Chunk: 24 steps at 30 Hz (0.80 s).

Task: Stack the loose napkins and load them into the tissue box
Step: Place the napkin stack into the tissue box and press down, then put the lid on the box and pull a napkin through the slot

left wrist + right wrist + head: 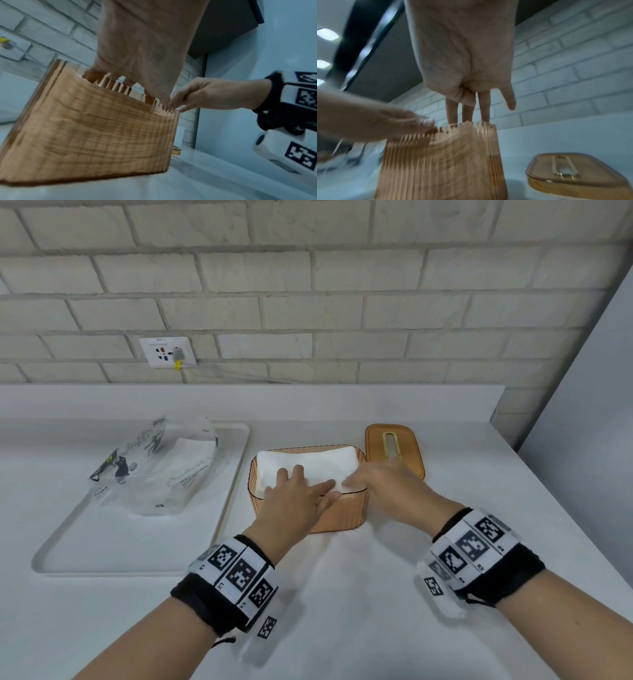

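Note:
An amber ribbed tissue box [342, 517] stands open on the white counter, filled with a stack of white napkins [318, 462]. My left hand [294, 491] lies flat on the stack, its straight fingers pressing down near the front. From the right, my right hand [383, 484] reaches in with straight fingers touching the napkins at the box's front right corner. In the right wrist view the right hand's fingers [467, 112] point down into the box [445, 162]. The box's amber slotted lid [394, 446] lies on the counter behind it to the right.
A shallow white tray [137, 571] on the left holds a crumpled clear napkin wrapper [154, 470]. A brick wall with a socket [168, 352] runs behind the counter. A grey panel [599, 405] bounds the right side.

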Available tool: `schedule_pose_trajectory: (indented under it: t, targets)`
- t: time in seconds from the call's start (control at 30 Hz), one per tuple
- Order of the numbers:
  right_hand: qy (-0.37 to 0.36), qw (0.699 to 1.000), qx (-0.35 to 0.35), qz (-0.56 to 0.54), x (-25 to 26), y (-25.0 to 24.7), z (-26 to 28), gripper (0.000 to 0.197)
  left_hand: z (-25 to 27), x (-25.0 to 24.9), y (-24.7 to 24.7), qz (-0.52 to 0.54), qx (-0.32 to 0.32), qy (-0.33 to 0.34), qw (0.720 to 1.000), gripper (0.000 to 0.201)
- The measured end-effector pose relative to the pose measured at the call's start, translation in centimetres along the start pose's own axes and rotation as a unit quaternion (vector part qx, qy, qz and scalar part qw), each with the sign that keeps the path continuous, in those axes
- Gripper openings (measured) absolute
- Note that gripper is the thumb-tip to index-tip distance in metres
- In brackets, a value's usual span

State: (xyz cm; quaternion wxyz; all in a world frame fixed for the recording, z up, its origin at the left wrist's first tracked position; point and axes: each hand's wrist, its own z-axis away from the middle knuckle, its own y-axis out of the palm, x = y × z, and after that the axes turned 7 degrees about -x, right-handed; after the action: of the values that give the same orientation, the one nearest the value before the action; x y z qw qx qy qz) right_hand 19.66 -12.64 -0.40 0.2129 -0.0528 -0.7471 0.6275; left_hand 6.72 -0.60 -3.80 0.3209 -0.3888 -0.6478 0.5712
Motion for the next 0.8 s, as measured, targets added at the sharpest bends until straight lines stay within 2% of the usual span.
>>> schedule_pose_trajectory:
  t: [0.03,0.1,0.13,0.2,0.27,0.3,0.4,0.47,0.53,0.63,0.7,0.73,0.8]
  targets:
    - [0.046,0.994,-0.066,-0.076,-0.7,-0.5,-0.1,0.046,-0.1,0.1,0.0,0.003,-0.001,-0.001,1.0,0.051]
    - [0.164,0.954,-0.193,-0.159,-2.7,-1.1,-0.9,0.035,-0.1,0.2,0.1,0.006,-0.005,-0.002,1.0,0.051]
    - [0.222,0.942,-0.203,-0.151,-3.8,-1.2,-1.5,0.031,-0.1,0.2,0.1,0.007,-0.005,-0.004,1.0,0.051]
    - [0.313,0.934,-0.113,-0.127,-6.0,-0.4,-3.1,0.033,-0.1,0.1,0.2,0.008,-0.002,-0.01,1.0,0.056]
    - [0.37,0.921,-0.024,-0.118,-7.2,1.0,-4.5,0.049,0.0,0.0,0.2,0.019,0.002,-0.015,1.0,0.07]
    - [0.386,0.917,-0.011,-0.104,-7.8,1.8,-5.2,0.057,0.0,0.1,0.2,0.027,-0.001,-0.016,1.0,0.078]
    - [0.404,0.914,0.008,-0.043,-9.3,4.3,-7.5,0.089,0.1,0.1,0.3,0.037,-0.02,-0.022,0.999,0.111]
    - [0.406,0.913,0.036,-0.011,-9.8,5.4,-8.5,0.11,0.1,0.2,0.6,0.033,-0.026,-0.028,0.999,0.115]
    - [0.407,0.912,0.053,-0.006,-9.6,5.5,-8.9,0.118,0.3,0.2,0.7,0.041,-0.035,-0.034,0.998,0.112]
    - [0.415,0.908,0.066,-0.013,-10.2,5.4,-9.5,0.12,0.3,0.1,0.9,0.045,-0.051,-0.036,0.997,0.109]
    - [0.391,0.918,0.072,0.004,-10.3,5.0,-9.2,0.12,0.3,0.1,0.9,0.048,-0.058,-0.038,0.996,0.107]
    - [0.374,0.925,0.068,0.013,-9.9,4.0,-8.4,0.115,0.2,0.1,1.0,0.049,-0.061,-0.037,0.996,0.106]
    - [0.337,0.94,0.058,-0.014,-9.4,2.0,-6.7,0.09,0.2,0.1,1.2,0.05,-0.07,-0.035,0.996,0.103]
